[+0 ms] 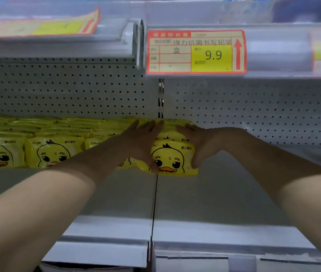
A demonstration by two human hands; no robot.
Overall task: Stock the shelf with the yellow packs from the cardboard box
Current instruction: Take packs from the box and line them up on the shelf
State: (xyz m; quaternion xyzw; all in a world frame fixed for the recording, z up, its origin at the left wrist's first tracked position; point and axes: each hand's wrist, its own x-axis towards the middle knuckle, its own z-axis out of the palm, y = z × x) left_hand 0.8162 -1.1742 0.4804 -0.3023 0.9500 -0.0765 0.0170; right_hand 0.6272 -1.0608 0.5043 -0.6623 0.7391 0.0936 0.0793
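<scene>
Both bare forearms reach in over the shelf's front lip [204, 234] and across its grey deck [224, 189], under a yellow 9.9 tag [197, 53] clipped to the rail above. The left hand [144, 142] and right hand [197, 142] are apart, flat against opposite sides of a stack [172, 156] of yellow duck packs. Their fingers lie straight over its top and their thumbs run down its front. The stack sits on the deck about where the seam [154, 197] between two shelf sections runs, at the right end of the row [51, 150] already stocked. To its right the deck is bare. The left arm hides the join, so whether stack and row touch cannot be told. Behind stands the pegboard [253, 107]. The cardboard box is out of view.

The step appears to be seating this stack at the end of the row. The packs look soft and glossy, so the squeeze should stay even from both sides, or a middle pack may slip out or the pile may bow. The stack is best slid along the deck rather than lifted, left until it meets its neighbour. Its duck faces should finish flush with the row's front line. The bottom pack may catch at the seam, so that edge wants watching. Both palms should ease off together, and a light tap on top can level the stack before the arms pull back
</scene>
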